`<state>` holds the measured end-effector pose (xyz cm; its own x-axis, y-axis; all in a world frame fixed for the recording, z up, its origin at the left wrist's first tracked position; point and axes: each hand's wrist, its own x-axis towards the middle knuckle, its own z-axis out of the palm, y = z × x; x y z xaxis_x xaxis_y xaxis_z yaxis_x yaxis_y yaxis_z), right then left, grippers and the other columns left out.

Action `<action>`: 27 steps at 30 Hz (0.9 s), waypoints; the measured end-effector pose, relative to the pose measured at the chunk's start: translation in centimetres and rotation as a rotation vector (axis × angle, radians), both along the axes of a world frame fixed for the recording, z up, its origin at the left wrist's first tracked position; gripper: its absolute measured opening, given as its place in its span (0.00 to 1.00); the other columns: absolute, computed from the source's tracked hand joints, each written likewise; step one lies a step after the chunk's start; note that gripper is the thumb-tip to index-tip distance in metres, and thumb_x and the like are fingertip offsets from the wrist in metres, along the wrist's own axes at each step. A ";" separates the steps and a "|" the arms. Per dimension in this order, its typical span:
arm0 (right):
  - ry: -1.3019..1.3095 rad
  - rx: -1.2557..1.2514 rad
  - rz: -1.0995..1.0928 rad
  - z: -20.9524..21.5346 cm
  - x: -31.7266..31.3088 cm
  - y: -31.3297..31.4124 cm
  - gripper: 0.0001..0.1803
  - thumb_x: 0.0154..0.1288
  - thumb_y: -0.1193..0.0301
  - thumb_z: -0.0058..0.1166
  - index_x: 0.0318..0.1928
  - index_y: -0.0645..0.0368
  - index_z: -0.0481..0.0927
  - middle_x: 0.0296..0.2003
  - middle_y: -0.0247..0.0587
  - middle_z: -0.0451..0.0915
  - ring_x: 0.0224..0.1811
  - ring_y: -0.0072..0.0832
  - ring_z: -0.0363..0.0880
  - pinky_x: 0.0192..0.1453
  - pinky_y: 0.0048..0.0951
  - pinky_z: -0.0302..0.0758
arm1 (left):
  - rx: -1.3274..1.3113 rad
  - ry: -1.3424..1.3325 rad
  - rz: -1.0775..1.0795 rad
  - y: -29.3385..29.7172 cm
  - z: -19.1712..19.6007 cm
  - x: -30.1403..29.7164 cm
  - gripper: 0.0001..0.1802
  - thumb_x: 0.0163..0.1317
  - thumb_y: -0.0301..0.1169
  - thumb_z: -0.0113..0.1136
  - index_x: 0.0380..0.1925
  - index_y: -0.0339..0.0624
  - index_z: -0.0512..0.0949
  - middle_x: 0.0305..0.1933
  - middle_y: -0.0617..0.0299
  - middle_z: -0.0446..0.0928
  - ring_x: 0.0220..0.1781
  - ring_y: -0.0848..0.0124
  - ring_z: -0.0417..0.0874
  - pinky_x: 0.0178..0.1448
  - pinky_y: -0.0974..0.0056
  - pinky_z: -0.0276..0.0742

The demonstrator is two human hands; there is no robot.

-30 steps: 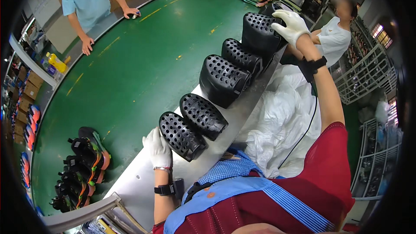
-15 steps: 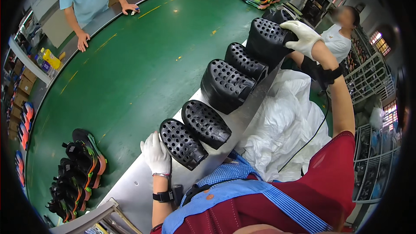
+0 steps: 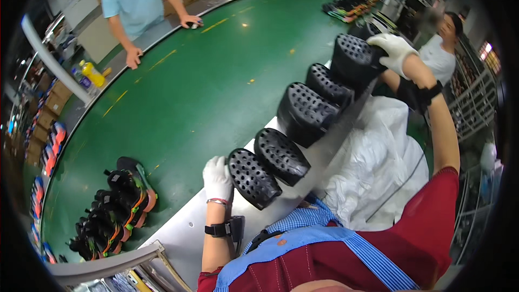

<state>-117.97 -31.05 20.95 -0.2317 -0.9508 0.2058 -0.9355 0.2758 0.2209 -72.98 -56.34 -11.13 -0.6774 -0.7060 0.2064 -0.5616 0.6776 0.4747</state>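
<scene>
A row of several black studded shoe soles stands on edge along the metal rim [image 3: 178, 232] of a green conveyor belt [image 3: 200, 92]. My left hand [image 3: 217, 178], in a white glove, rests against the nearest sole [image 3: 253, 178] at the row's near end. My right hand [image 3: 394, 51], also gloved, reaches far out and grips the top of the farthest tall sole [image 3: 351, 62]. Between them stand further soles [image 3: 305, 111], leaning on one another.
A white plastic bag [image 3: 373, 167] lies right of the row. Black-and-orange shoes [image 3: 116, 205] sit on the belt at lower left. A person in a light blue shirt [image 3: 138, 0] leans on the far rim; another person in white [image 3: 438, 54] stands beyond my right hand.
My right hand has swung right and slightly nearer with the far sole in its grip. My left hand stays against the nearest sole.
</scene>
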 end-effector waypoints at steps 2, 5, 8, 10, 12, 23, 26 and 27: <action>-0.002 -0.032 0.027 -0.9 -0.4 0.2 0.31 0.44 0.81 0.60 0.54 0.55 0.77 0.52 0.47 0.79 0.57 0.49 0.76 0.63 0.41 0.74 | 0.016 -0.075 -0.007 0.0 0.1 0.2 0.16 0.64 0.33 0.53 0.48 0.37 0.79 0.54 0.45 0.78 0.59 0.49 0.76 0.65 0.48 0.70; -0.016 -0.093 0.019 -1.2 -0.6 1.7 0.29 0.44 0.80 0.59 0.53 0.56 0.78 0.52 0.46 0.79 0.56 0.48 0.77 0.61 0.42 0.74 | -0.011 -0.004 -0.018 0.8 0.0 -0.7 0.14 0.65 0.36 0.53 0.46 0.42 0.80 0.53 0.50 0.78 0.61 0.54 0.76 0.63 0.51 0.71; -0.006 -0.099 -0.046 -0.7 0.9 1.5 0.30 0.44 0.81 0.57 0.54 0.57 0.78 0.54 0.48 0.78 0.59 0.51 0.74 0.65 0.42 0.71 | 0.002 0.012 -0.004 1.2 0.0 -0.2 0.15 0.66 0.36 0.53 0.47 0.42 0.80 0.54 0.52 0.78 0.61 0.54 0.75 0.63 0.50 0.70; 0.058 -0.203 -0.011 -0.5 2.5 1.4 0.30 0.45 0.82 0.57 0.54 0.58 0.77 0.54 0.49 0.78 0.59 0.51 0.74 0.66 0.43 0.70 | -0.017 0.019 -0.005 1.2 0.2 -0.1 0.15 0.66 0.36 0.53 0.48 0.42 0.79 0.55 0.52 0.77 0.62 0.54 0.75 0.64 0.49 0.70; 0.130 -0.388 0.025 -0.9 4.1 1.5 0.29 0.47 0.83 0.57 0.55 0.60 0.77 0.54 0.50 0.78 0.60 0.49 0.74 0.68 0.43 0.68 | -0.048 0.000 0.002 1.1 0.2 -0.3 0.15 0.66 0.36 0.52 0.48 0.42 0.79 0.56 0.51 0.77 0.62 0.54 0.75 0.64 0.49 0.70; -0.472 -0.094 0.111 -15.2 20.1 1.7 0.10 0.55 0.71 0.58 0.39 0.55 0.84 0.33 0.43 0.85 0.38 0.44 0.83 0.43 0.45 0.79 | -0.077 -0.020 -0.001 0.9 -0.3 -0.2 0.15 0.66 0.36 0.52 0.48 0.41 0.78 0.57 0.51 0.77 0.63 0.55 0.74 0.64 0.49 0.69; -0.666 0.017 0.026 -21.0 20.8 1.9 0.11 0.62 0.66 0.52 0.38 0.57 0.84 0.32 0.49 0.84 0.38 0.48 0.81 0.43 0.47 0.77 | -0.051 -0.024 -0.006 0.9 -0.3 -0.3 0.15 0.66 0.36 0.53 0.48 0.41 0.78 0.57 0.51 0.77 0.63 0.54 0.75 0.64 0.50 0.69; -0.665 0.015 0.025 -22.2 21.1 1.9 0.11 0.62 0.66 0.52 0.38 0.57 0.84 0.32 0.49 0.84 0.38 0.48 0.81 0.43 0.47 0.77 | -0.053 -0.024 -0.007 0.9 -0.1 -0.3 0.15 0.66 0.36 0.53 0.48 0.41 0.78 0.57 0.51 0.77 0.63 0.54 0.75 0.64 0.50 0.69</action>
